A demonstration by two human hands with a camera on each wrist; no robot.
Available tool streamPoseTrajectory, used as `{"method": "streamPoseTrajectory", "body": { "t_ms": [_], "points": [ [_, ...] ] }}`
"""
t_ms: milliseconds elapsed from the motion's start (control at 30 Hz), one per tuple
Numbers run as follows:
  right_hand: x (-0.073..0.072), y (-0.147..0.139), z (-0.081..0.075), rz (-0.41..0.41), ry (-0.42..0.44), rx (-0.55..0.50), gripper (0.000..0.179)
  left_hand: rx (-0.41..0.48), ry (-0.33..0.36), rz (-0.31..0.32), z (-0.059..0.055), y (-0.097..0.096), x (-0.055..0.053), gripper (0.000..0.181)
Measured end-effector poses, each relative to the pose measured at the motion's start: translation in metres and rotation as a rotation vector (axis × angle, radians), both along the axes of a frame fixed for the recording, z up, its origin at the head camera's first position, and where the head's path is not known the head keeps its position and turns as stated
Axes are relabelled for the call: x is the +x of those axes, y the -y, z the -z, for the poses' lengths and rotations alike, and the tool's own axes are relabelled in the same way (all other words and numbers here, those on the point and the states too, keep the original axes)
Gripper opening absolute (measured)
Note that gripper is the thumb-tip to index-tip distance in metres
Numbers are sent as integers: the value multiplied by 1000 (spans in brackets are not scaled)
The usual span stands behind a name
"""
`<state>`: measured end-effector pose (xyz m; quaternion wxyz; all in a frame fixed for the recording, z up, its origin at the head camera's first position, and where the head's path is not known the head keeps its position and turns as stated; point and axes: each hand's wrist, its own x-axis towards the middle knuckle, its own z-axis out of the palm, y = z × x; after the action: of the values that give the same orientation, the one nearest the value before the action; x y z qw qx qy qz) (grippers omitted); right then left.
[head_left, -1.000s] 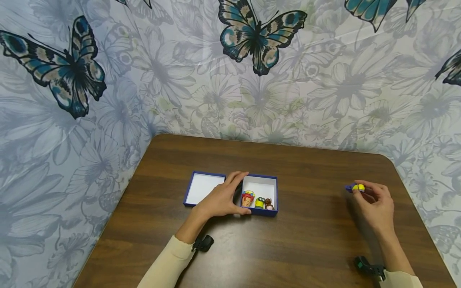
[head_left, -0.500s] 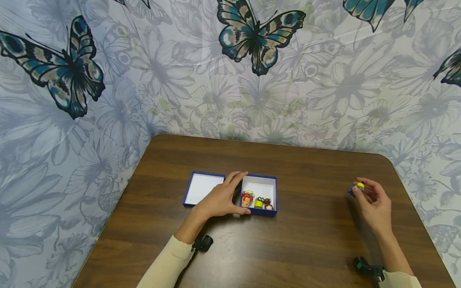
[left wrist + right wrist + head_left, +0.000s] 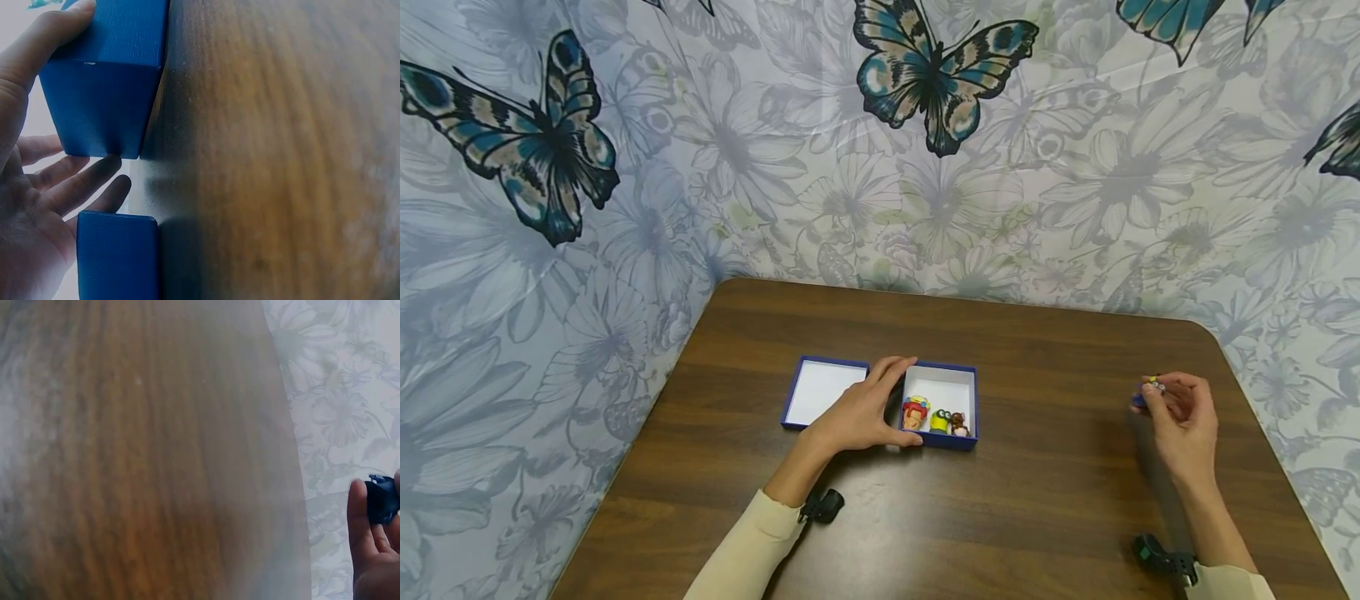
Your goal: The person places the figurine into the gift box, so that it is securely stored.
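Note:
My left hand grips the left end of a blue box with a white inside, thumb at the front wall and fingers at the back. In the left wrist view the thumb lies on the blue box wall. Along the box's near side lie a figurine with a red collar, a yellow-green one with big eyes and a brown one. Far to the right, my right hand pinches a small yellow and blue figurine above the table. The fingers cover much of it.
A shallow blue-rimmed lid, white inside up, lies left of the box, partly behind the left hand. The brown wooden table ends at a back edge before a butterfly-patterned cloth. Each wrist wears a black camera.
The figurine in my right hand has turned between the fingers, and less of its yellow part shows. The left hand and the box have stayed in place.

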<state>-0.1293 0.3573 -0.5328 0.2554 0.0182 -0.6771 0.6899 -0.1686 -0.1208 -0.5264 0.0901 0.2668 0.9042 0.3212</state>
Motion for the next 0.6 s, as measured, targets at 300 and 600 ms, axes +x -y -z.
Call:
{"method": "streamPoseTrajectory", "body": {
  "t_ms": [300, 600],
  "points": [
    [3, 1, 0, 28, 105, 74, 53, 4, 0, -4, 1, -1, -1, 124],
    [3, 0, 4, -93, 58, 39, 67, -4, 4, -3, -1, -1, 0, 124]
  ]
}}
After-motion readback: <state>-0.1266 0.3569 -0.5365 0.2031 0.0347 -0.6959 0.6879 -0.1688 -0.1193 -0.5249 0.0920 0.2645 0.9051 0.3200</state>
